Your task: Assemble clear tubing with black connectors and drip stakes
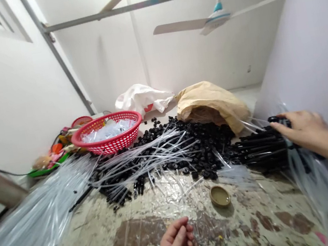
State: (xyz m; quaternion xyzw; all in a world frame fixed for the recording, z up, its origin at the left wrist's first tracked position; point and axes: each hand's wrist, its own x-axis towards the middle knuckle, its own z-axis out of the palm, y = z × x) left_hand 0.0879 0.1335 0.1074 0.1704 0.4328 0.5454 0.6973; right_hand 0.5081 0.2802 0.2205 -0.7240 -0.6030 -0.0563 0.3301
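Observation:
My right hand reaches to the far right, thumb and fingers closed around a black plastic piece. Beneath it lies a bundle of long black rods, and clear plastic sleeves hang down beside it. At the table's front edge, my left hand has its fingers curled in toward the thumb; the inside of the grip is hidden. Ahead of it are a heap of small black plastic parts and a spread of thin translucent tubes.
A small round dish of liquid stands on the worn table. Clear long sleeves cover the left side. A red basket holds clear plastic bags. Behind the heap are a brown paper bag and a white bag.

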